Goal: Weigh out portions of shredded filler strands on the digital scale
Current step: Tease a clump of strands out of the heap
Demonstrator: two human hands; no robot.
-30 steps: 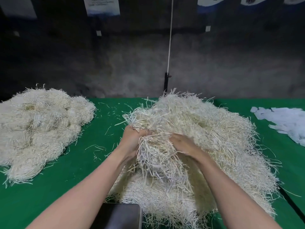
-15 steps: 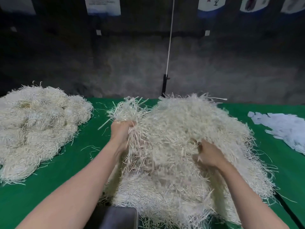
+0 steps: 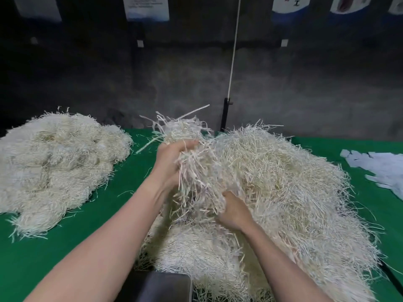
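The left hand (image 3: 174,158) clutches a raised tuft of strands (image 3: 185,131) above the main heap (image 3: 272,182); the right hand (image 3: 233,212) seems buried, gripping; light, springy, tangling stuff, best grabbed deep in handfuls.

Your surface (image 3: 91,225) is evenly and softly lit, its green bright; the wall (image 3: 87,73) ahead of you sits dim and murky; your left hand (image 3: 172,162) smears with motion blur; the wide lens bows the far edge; dark shadow gathers beneath the strands (image 3: 272,182).
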